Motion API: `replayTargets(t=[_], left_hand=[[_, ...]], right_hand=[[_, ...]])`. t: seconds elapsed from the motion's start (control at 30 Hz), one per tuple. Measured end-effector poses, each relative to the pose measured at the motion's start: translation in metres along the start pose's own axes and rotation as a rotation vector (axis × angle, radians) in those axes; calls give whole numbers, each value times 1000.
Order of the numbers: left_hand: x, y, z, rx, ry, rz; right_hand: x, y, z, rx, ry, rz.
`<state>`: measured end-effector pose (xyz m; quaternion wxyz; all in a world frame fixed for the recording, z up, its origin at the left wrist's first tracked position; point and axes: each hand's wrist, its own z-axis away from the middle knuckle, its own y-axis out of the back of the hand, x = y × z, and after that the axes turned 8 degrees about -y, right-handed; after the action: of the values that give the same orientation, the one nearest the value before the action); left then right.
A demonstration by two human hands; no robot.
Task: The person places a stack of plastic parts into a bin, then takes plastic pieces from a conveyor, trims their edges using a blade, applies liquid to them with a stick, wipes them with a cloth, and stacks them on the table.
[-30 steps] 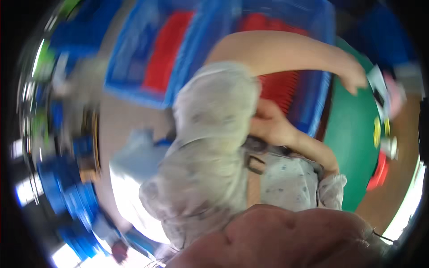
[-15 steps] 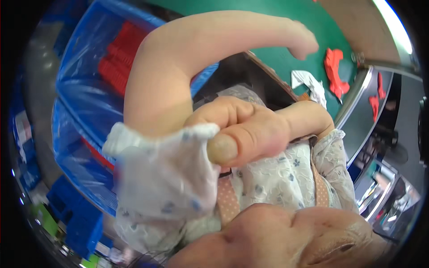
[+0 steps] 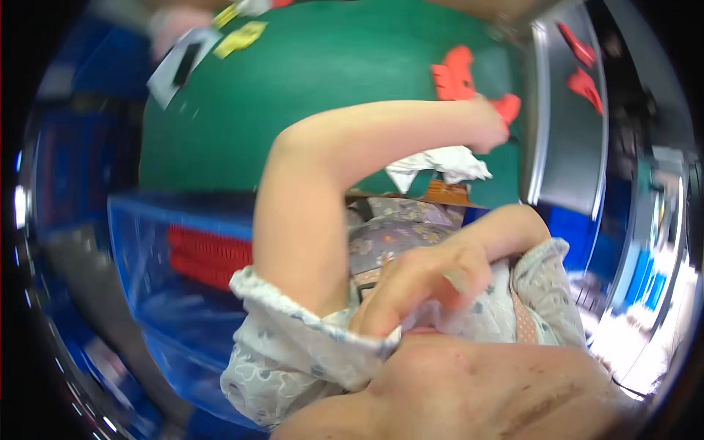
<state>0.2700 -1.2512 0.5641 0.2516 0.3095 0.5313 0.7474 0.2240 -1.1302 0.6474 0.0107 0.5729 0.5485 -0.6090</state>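
My left arm bends across the front of me. My left hand (image 3: pixel 487 129) hangs over the green table (image 3: pixel 293 81), in front of a red plastic piece (image 3: pixel 456 75) and partly covering it. Blur and angle hide whether its fingers grip anything. My right hand (image 3: pixel 425 282) is bent in toward my chest, its thumb lifted away from the fingers. Those fingers lie along the cuff of my left sleeve (image 3: pixel 308 345), a white fabric with small blue prints, and hold nothing visible. A crumpled white cloth (image 3: pixel 444 165) lies below my left hand, by the table's near edge.
A blue plastic-lined bin (image 3: pixel 176 323) with red ribbed pieces (image 3: pixel 205 257) stands at the left. Yellow pieces (image 3: pixel 240 39) and a white sheet with a dark object (image 3: pixel 186 66) lie far left. Right of the table is a grey metal-edged surface (image 3: pixel 568 110) with more red pieces (image 3: pixel 584 88).
My view has swung so more of the green table shows. My right hand has let go of its pinch on my left sleeve. My left hand now overlaps the red piece.
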Motion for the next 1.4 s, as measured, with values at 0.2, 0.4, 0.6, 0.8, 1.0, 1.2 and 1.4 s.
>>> replayTargets(t=[0.2, 0.4, 0.6, 0.8, 1.0, 1.2, 1.4], left_hand=[[-65, -130, 56, 43, 131, 253], [-105, -181, 38, 309, 278, 113], [-118, -165, -41, 311, 333, -66], [-125, -205, -35, 418, 360, 53], [-77, -188, 16, 638, 392, -34], [-22, -148, 60, 674, 327, -272], [3, -124, 63, 657, 113, -378]], right_hand=[[27, 53, 85, 862, -173, 388], [131, 109, 241, 1922, -440, 687], [117, 176, 307, 2055, -787, 1415], [102, 196, 328, 1585, -996, 1902], [90, 203, 331, 1278, -923, 1999], [97, 179, 302, 1443, -570, 1466], [68, 154, 253, 1400, 100, 38]])
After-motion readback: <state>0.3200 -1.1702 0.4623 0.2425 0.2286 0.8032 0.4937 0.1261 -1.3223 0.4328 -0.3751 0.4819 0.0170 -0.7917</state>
